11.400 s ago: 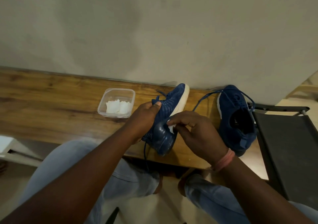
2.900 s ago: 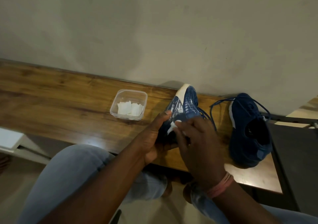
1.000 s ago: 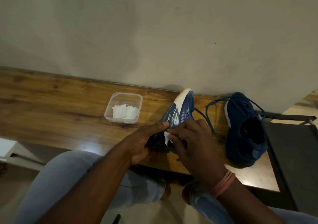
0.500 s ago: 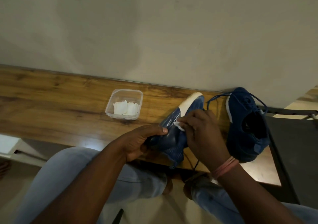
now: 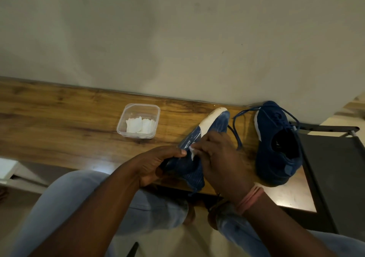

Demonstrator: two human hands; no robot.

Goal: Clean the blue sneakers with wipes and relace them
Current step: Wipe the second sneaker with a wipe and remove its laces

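Observation:
One blue sneaker (image 5: pixel 214 122) lies tilted on its side on the wooden table (image 5: pixel 59 126), its white-and-blue sole turned up and its toe toward the wall. My left hand (image 5: pixel 158 164) grips its heel end from the left. My right hand (image 5: pixel 219 158) pinches a small white wipe (image 5: pixel 192 151) and presses it against the sole near the middle. The second blue sneaker (image 5: pixel 276 144) stands upright to the right, its laces loose and trailing across the table.
A clear plastic tub (image 5: pixel 138 121) holding white wipes sits left of the shoes. A black chair (image 5: pixel 335 177) stands against the table's right end. The wall runs close behind the table. My knees in light jeans are below the front edge.
The wipe in my right hand has slid from the sole's forefoot back toward the middle. The held sneaker has shifted slightly; my left hand keeps its grip.

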